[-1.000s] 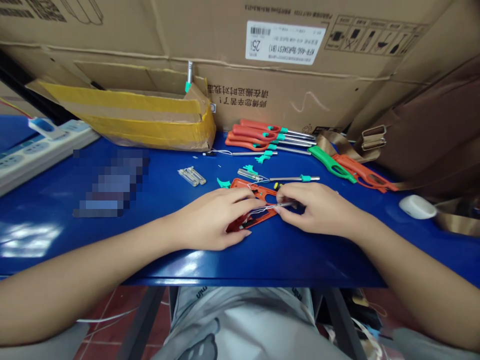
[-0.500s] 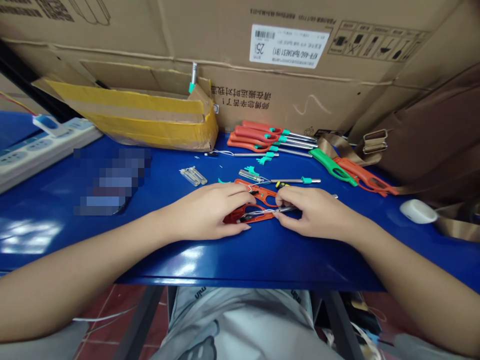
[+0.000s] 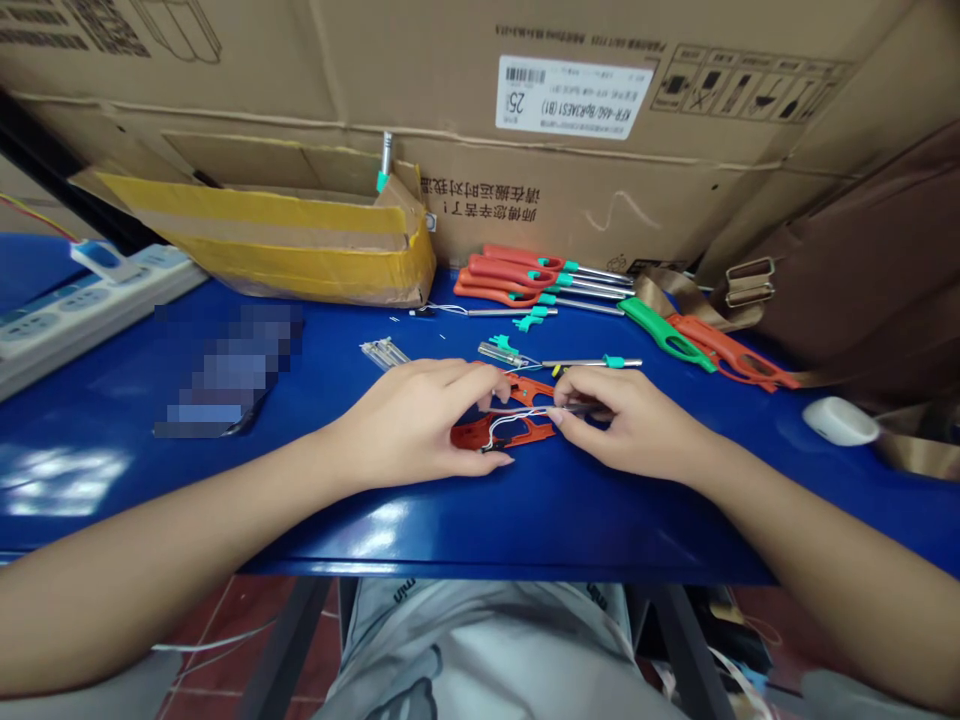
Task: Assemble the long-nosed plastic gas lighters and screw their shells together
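My right hand (image 3: 626, 415) pinches a thin metal tube (image 3: 592, 407), with white wires (image 3: 517, 415) trailing left from it. Beneath the wires lies one half of an orange-red lighter shell (image 3: 536, 432). Its left end is partly covered by my left hand (image 3: 420, 415), whose thumb and index finger stand apart; its other fingers are hidden. Behind them rests a second orange shell half (image 3: 531, 387). Just beyond are a clear fuel tank (image 3: 501, 352), a metal tube with a green collar (image 3: 592, 363) and a yellow-and-black piece (image 3: 559, 370) by my right fingers.
Several orange lighters (image 3: 517, 272) are stacked at the back, beside a green lighter shell (image 3: 667, 335). Clear tanks (image 3: 382, 352) lie left of centre. A taped carton (image 3: 300, 250), a power strip (image 3: 82, 310), a white case (image 3: 840, 420) and a strap (image 3: 675, 285) surround the work.
My left index finger has lifted and opened away from the thumb. The wires now arch above the near shell half, and the tube in my right hand has shifted slightly upward.
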`<state>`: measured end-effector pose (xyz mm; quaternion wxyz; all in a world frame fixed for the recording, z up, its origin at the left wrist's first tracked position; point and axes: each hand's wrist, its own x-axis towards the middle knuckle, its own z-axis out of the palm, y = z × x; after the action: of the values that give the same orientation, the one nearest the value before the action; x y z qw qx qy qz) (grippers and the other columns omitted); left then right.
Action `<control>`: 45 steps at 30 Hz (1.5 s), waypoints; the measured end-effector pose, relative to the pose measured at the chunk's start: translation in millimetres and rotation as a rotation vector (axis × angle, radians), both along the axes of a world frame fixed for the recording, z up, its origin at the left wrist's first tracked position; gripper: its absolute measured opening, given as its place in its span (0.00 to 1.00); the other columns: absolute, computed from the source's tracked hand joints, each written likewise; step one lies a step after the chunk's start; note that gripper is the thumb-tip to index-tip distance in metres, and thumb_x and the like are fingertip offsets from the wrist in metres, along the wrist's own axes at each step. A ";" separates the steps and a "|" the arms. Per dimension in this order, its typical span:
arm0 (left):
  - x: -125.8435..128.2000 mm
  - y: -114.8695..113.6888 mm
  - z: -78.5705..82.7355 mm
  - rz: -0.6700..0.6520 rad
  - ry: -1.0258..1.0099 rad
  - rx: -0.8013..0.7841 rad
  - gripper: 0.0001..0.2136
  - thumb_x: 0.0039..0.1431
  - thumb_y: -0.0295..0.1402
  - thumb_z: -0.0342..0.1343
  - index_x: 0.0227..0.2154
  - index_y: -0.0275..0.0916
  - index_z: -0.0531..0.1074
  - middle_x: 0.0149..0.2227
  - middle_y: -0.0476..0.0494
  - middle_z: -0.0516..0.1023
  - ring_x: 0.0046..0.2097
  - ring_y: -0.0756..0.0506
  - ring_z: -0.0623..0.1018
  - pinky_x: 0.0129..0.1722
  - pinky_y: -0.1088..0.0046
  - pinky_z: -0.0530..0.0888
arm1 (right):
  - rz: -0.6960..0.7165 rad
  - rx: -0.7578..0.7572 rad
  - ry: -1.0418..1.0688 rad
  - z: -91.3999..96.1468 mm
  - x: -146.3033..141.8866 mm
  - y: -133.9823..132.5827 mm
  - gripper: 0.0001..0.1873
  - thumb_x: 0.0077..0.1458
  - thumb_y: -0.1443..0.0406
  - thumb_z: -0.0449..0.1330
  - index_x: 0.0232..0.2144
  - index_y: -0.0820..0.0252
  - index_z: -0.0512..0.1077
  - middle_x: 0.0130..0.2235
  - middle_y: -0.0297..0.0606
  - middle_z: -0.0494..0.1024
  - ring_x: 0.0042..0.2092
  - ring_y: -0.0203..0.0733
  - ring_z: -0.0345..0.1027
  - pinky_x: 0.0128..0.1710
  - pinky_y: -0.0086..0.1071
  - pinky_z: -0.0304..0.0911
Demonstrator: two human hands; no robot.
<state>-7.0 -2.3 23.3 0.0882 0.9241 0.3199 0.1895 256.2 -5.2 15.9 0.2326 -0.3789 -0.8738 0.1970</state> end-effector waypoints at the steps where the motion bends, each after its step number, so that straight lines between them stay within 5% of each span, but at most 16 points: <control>1: 0.2 -0.7 0.3 0.006 0.004 0.005 0.22 0.55 0.45 0.67 0.47 0.40 0.70 0.39 0.49 0.80 0.38 0.44 0.80 0.36 0.71 0.71 | -0.007 -0.010 0.011 -0.8 -0.1 0.5 0.08 0.62 0.65 0.57 0.30 0.58 0.66 0.28 0.30 0.68 0.28 0.32 0.60 0.31 0.27 0.56; 7: -1.9 -1.3 -1.2 -0.072 -0.042 0.098 0.12 0.63 0.32 0.60 0.48 0.38 0.70 0.42 0.46 0.82 0.36 0.47 0.80 0.34 0.73 0.72 | -0.027 -0.019 0.014 -1.2 1.8 1.6 0.10 0.63 0.64 0.57 0.28 0.58 0.65 0.27 0.29 0.67 0.27 0.32 0.59 0.30 0.28 0.55; 13: -3.6 0.8 -4.1 -0.143 -0.161 0.181 0.15 0.66 0.29 0.56 0.54 0.40 0.69 0.43 0.47 0.83 0.39 0.48 0.82 0.40 0.74 0.74 | -0.010 0.001 -0.094 -0.2 4.6 -0.8 0.05 0.60 0.65 0.59 0.31 0.58 0.67 0.31 0.32 0.72 0.31 0.35 0.65 0.33 0.29 0.57; 27: -4.1 7.7 -8.0 -0.060 0.047 -0.131 0.07 0.65 0.28 0.57 0.42 0.39 0.79 0.36 0.47 0.82 0.35 0.46 0.81 0.36 0.70 0.73 | 0.032 0.031 -0.242 -4.7 0.0 -3.9 0.06 0.64 0.61 0.57 0.35 0.57 0.68 0.36 0.35 0.75 0.36 0.38 0.69 0.34 0.31 0.59; 36: -3.1 -5.4 -6.7 0.056 0.133 -0.122 0.10 0.68 0.27 0.51 0.44 0.38 0.77 0.48 0.40 0.76 0.43 0.43 0.81 0.45 0.65 0.77 | 0.006 0.041 -0.234 -11.3 -3.0 -0.7 0.06 0.64 0.61 0.57 0.40 0.57 0.70 0.41 0.38 0.77 0.39 0.40 0.72 0.35 0.31 0.62; 45: -0.7 -1.0 -8.0 0.023 0.102 -0.167 0.08 0.65 0.23 0.55 0.41 0.37 0.78 0.38 0.44 0.82 0.40 0.44 0.81 0.41 0.68 0.76 | 0.126 0.075 -0.377 -8.8 1.5 0.5 0.11 0.71 0.61 0.50 0.40 0.57 0.70 0.41 0.39 0.76 0.40 0.42 0.71 0.36 0.34 0.61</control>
<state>-7.7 -3.3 15.3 0.1464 0.9182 0.3494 0.1159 257.7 -4.7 7.2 0.0659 -0.3445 -0.9307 0.1040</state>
